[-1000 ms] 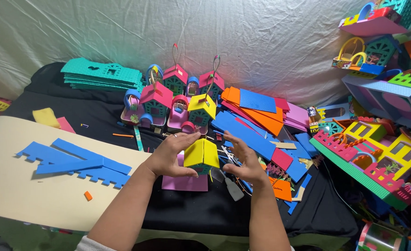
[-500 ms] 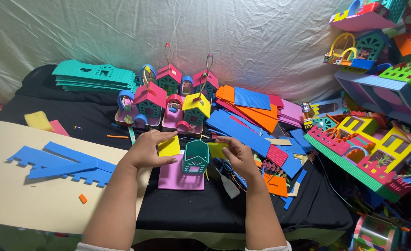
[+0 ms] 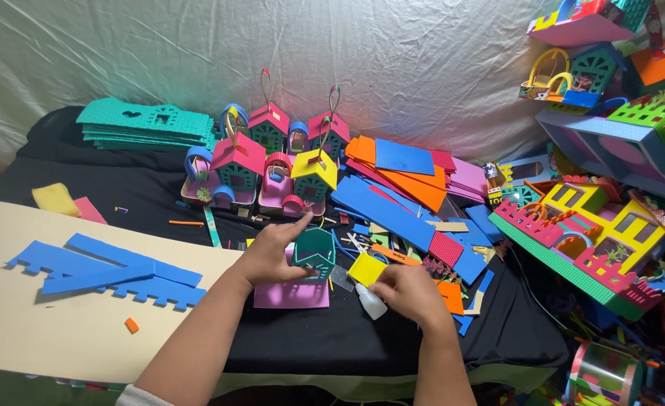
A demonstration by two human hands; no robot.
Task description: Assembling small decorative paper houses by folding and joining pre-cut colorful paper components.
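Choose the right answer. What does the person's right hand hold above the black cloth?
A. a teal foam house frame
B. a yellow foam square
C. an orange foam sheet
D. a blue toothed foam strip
B: the right hand grips a yellow foam square in its fingers, while the left hand steadies the teal house frame on the pink base.

The small foam house body (image 3: 314, 254) stands on a flat base sheet (image 3: 291, 293) near the desk's (image 3: 122, 188) front edge. Just right of it lie a square foam piece (image 3: 367, 268) and a glue bottle (image 3: 371, 302) (touching). Finished houses (image 3: 272, 162) stand behind; toothed strips (image 3: 103, 272) lie left on a board (image 3: 62, 338).
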